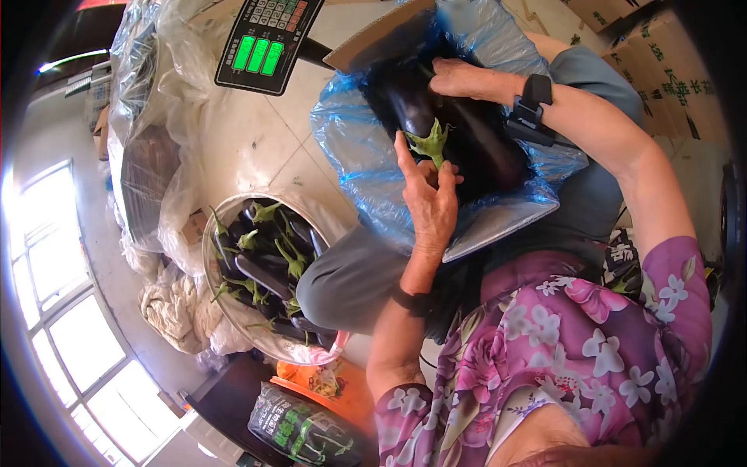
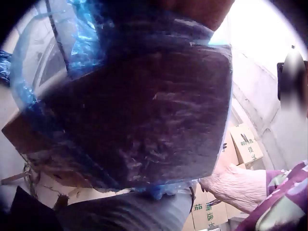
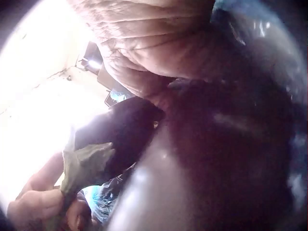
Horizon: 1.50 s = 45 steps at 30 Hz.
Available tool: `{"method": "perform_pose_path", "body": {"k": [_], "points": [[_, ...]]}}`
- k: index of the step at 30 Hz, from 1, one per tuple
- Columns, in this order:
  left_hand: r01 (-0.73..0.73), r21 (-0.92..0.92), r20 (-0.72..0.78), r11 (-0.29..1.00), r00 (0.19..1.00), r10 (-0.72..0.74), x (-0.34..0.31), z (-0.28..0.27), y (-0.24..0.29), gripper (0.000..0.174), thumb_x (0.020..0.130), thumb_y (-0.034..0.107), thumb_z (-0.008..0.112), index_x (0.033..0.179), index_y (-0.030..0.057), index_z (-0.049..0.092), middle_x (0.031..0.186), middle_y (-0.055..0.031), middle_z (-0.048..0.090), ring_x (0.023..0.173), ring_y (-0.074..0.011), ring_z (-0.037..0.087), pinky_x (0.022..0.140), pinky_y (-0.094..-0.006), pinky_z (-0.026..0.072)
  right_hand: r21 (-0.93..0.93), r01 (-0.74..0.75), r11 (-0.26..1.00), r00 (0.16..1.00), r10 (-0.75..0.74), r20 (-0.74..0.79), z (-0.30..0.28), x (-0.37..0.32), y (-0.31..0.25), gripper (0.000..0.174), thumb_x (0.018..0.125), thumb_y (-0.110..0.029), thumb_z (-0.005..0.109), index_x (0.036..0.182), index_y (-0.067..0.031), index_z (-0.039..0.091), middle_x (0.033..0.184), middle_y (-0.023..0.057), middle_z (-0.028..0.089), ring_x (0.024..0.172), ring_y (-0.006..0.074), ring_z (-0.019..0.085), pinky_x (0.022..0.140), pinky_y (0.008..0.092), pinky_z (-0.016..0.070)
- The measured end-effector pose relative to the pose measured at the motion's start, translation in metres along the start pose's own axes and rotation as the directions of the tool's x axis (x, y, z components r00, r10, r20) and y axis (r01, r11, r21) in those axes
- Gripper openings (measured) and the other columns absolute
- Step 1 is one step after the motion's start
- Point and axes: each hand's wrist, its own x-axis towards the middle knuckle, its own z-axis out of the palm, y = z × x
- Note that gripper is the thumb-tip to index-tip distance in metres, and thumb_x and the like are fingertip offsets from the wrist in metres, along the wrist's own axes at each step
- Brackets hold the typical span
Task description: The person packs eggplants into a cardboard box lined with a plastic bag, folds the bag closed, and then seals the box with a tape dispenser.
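A dark, glossy eggplant (image 1: 410, 109) with a green cap lies over the contents of a box lined with blue plastic film (image 1: 342, 124). My left hand (image 1: 430, 204) holds it by the stem end, thumb and fingers around the green cap (image 3: 86, 166). Its index finger stretches along the side. My right hand (image 1: 459, 79) reaches into the far part of the box, close to the eggplant's other end; its fingertips are hidden, and I cannot tell whether they grip anything. More dark eggplants (image 1: 498, 148) lie deep in the box. Dark box contents fill the left wrist view.
A round tub (image 1: 214, 292) piled with eggplants stands left of my knee. Beyond the box is a scale display (image 1: 264, 50) with lit green digits. Printed cartons (image 1: 657, 78) are stacked at the far right. An orange bag (image 1: 334, 393) and a dark printed bag (image 1: 299, 428) lie near.
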Motion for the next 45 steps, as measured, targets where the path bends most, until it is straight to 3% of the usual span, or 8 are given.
{"method": "perform_pose_path", "body": {"k": [2,13,15,18,21,33,40,45], "points": [[0.039,-0.081,-0.006,0.996,0.999,-0.040,0.002,0.002,-0.003,0.075,0.095,-0.001,0.054,0.156,0.0071,0.011,0.084,-0.0114,0.065,0.075,-0.0164,0.064,0.068,-0.0278,0.0519,0.029,-0.340,0.940,0.940,0.340,0.013,-0.002,0.009,-0.021,0.043,0.083,-0.021,0.052,0.110,0.0129,0.049,0.108,0.0377,0.061,0.108,0.0495,0.060,0.091,0.0505,0.0471],[0.096,0.545,-0.103,0.833,0.994,-0.047,0.052,0.006,0.019,0.090,0.083,0.047,0.071,0.145,-0.0011,0.027,0.117,-0.0359,0.061,0.110,-0.0520,0.059,0.095,-0.0464,0.0458,0.177,-0.484,0.857,0.849,0.509,-0.140,-0.007,0.004,-0.036,0.040,0.084,-0.012,0.051,0.117,0.0107,0.052,0.110,0.0337,0.064,0.105,0.0493,0.063,0.088,0.0535,0.0518],[0.088,0.598,-0.088,0.797,0.995,-0.044,0.056,0.002,0.013,0.086,0.084,0.044,0.071,0.145,-0.0007,0.029,0.107,-0.0290,0.066,0.095,-0.0422,0.067,0.085,-0.0427,0.0513,0.173,-0.486,0.856,0.841,0.513,-0.171,-0.005,0.001,-0.034,0.039,0.084,-0.011,0.052,0.116,0.0104,0.052,0.109,0.0336,0.064,0.103,0.0494,0.064,0.089,0.0534,0.0517],[0.227,-0.116,-0.037,0.967,0.972,-0.233,0.049,-0.013,0.013,0.076,0.089,0.029,0.069,0.145,-0.0021,0.028,0.092,-0.0124,0.062,0.070,-0.0186,0.062,0.069,-0.0315,0.0525,0.101,-0.482,0.870,0.844,0.492,-0.212,-0.006,-0.005,-0.033,0.034,0.085,-0.009,0.050,0.113,0.0093,0.047,0.101,0.0325,0.065,0.098,0.0479,0.064,0.083,0.0534,0.0515],[0.062,-0.382,-0.077,0.922,0.992,-0.099,0.028,-0.004,0.014,0.075,0.089,0.034,0.067,0.144,0.0009,0.029,0.094,-0.0125,0.060,0.067,-0.0176,0.061,0.063,-0.0298,0.0508,0.199,-0.505,0.840,0.835,0.534,-0.135,-0.016,-0.009,-0.032,0.045,0.082,-0.012,0.054,0.120,0.0117,0.049,0.112,0.0330,0.064,0.108,0.0456,0.063,0.091,0.0506,0.0507],[0.116,-0.475,0.034,0.872,0.993,-0.114,0.016,0.031,-0.004,0.080,0.093,0.024,0.063,0.153,0.0034,0.015,0.131,-0.0154,0.049,0.116,-0.0225,0.052,0.103,-0.0344,0.0398,0.341,-0.391,0.855,0.832,0.487,-0.265,0.007,-0.021,0.000,0.041,0.083,-0.013,0.049,0.120,0.0067,0.050,0.105,0.0336,0.064,0.102,0.0493,0.061,0.089,0.0528,0.0487],[-0.007,0.220,-0.097,0.976,0.995,0.029,0.035,0.027,-0.002,0.078,0.088,0.030,0.068,0.145,-0.0035,0.027,0.102,-0.0265,0.065,0.096,-0.0370,0.065,0.089,-0.0416,0.0484,0.181,-0.432,0.884,0.850,0.466,-0.246,-0.022,-0.026,-0.032,0.042,0.085,-0.014,0.049,0.121,0.0067,0.050,0.095,0.0316,0.066,0.094,0.0500,0.063,0.084,0.0544,0.0503],[-0.090,0.187,-0.018,0.978,0.995,0.095,0.046,0.017,-0.002,0.074,0.089,0.023,0.070,0.144,-0.0055,0.030,0.111,-0.0286,0.063,0.101,-0.0370,0.064,0.090,-0.0404,0.0484,0.095,-0.462,0.882,0.843,0.470,-0.261,-0.022,-0.018,-0.032,0.041,0.086,-0.012,0.050,0.122,0.0071,0.045,0.089,0.0307,0.067,0.088,0.0491,0.065,0.079,0.0556,0.0514]]}}
